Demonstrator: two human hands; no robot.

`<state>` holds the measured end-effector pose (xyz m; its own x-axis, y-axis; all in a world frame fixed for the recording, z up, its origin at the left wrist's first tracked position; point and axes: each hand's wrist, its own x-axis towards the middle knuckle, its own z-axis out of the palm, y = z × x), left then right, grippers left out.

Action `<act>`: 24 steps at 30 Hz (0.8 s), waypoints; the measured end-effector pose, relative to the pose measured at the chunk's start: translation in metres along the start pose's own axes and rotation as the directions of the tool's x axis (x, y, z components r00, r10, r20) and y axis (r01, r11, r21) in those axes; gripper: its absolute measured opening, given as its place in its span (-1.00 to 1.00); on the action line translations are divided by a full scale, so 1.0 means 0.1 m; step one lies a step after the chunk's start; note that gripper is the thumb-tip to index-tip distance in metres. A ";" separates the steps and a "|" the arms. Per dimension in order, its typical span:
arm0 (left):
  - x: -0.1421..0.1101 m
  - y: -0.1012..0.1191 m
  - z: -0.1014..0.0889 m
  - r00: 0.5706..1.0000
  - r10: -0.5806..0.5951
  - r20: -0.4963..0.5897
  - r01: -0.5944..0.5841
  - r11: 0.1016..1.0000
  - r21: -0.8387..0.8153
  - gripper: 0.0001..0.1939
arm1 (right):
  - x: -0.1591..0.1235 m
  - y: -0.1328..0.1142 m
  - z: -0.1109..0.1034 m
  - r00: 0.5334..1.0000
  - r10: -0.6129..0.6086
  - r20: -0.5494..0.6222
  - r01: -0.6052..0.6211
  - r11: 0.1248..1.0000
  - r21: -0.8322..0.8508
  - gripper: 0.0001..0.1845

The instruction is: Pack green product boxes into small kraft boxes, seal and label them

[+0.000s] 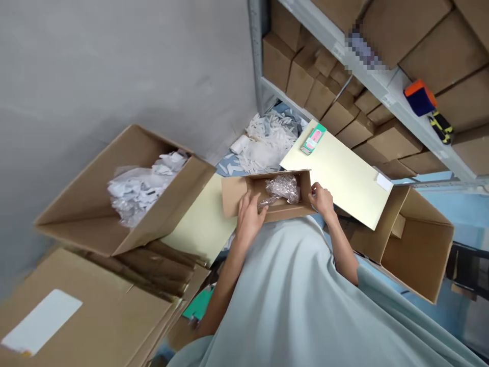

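Touching the box (292, 212), the left hand (249, 215) has fingers apart, wrap (284, 187) near them; the right hand (323, 200) curls its fingers against the box's end, grip unclear.

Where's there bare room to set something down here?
The cream rectangular board is bare in its middle, between the small green-and-pink box and the white item. Some cream panel shows bare between the big open cardboard carton and the narrow open cardboard box. Crowded: the grey metal shelf, packed with brown cardboard boxes, and the corner heap of white scraps.
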<state>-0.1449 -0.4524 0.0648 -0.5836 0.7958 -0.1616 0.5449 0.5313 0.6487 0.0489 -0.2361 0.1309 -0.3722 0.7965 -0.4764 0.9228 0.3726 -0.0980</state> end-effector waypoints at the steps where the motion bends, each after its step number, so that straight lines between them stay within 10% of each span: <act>1: 0.12 0.15 0.12 0.999 0.034 0.018 -0.034 0.999 0.016 -0.48 | 0.05 0.22 -0.01 1.000 0.027 -0.008 -0.026 0.999 0.030 -0.75; 14: 1.53 2.38 1.95 0.859 0.309 0.407 -0.380 0.919 0.103 -0.47 | 0.75 2.86 -0.33 0.926 0.378 0.014 -0.360 0.869 0.338 -0.77; 20: 1.78 2.75 2.24 0.764 0.347 0.544 -0.469 0.878 0.097 -0.43 | 0.79 3.20 -0.42 0.892 0.452 0.017 -0.425 0.823 0.377 -0.71; 24: 2.09 2.85 2.39 0.648 0.289 0.705 -0.520 0.844 0.132 -0.43 | 0.90 3.03 -0.57 0.970 0.235 -0.067 -0.200 0.922 0.331 -0.64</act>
<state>0.0327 -0.0654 0.0381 0.2041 0.8739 -0.4412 0.8426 0.0725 0.5336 0.2891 -0.0248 0.1086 -0.1510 0.8916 -0.4269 0.9583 0.0260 -0.2845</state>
